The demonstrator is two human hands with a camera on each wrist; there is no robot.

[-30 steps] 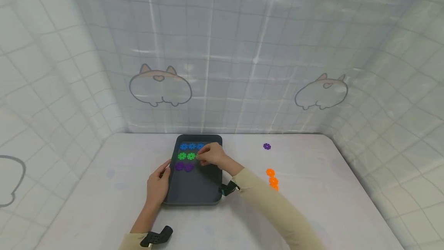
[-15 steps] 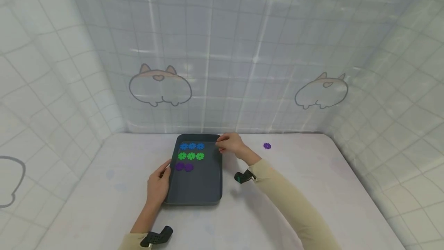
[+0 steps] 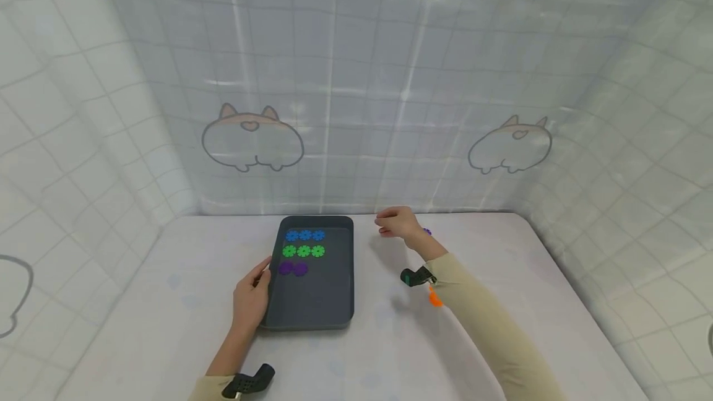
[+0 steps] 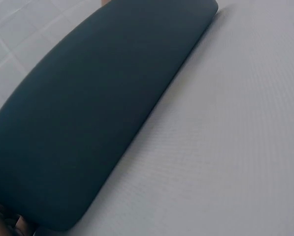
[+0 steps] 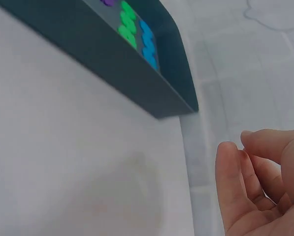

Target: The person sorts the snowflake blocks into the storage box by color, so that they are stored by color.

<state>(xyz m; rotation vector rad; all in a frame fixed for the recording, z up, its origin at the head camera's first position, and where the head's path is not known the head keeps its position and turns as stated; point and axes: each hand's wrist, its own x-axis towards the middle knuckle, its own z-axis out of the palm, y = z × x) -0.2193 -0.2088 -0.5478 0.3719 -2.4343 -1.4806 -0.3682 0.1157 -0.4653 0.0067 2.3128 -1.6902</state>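
A purple piece (image 3: 427,232) lies on the counter (image 3: 384,339), partly hidden by the right hand (image 3: 399,223), which hovers with narrow grip, nothing visibly held. Pinching flat pieces by their rims seems best, while the left hand (image 3: 250,299) rests against the tray (image 3: 325,305).

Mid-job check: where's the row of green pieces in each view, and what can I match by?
Head: the green row lies inside the dark tray, between the blue row and two purple pieces.
Left wrist: not in it.
Right wrist: at the top edge, just left of centre.
Shared landmark: the dark tray, whose outer wall fills the left wrist view's upper left.
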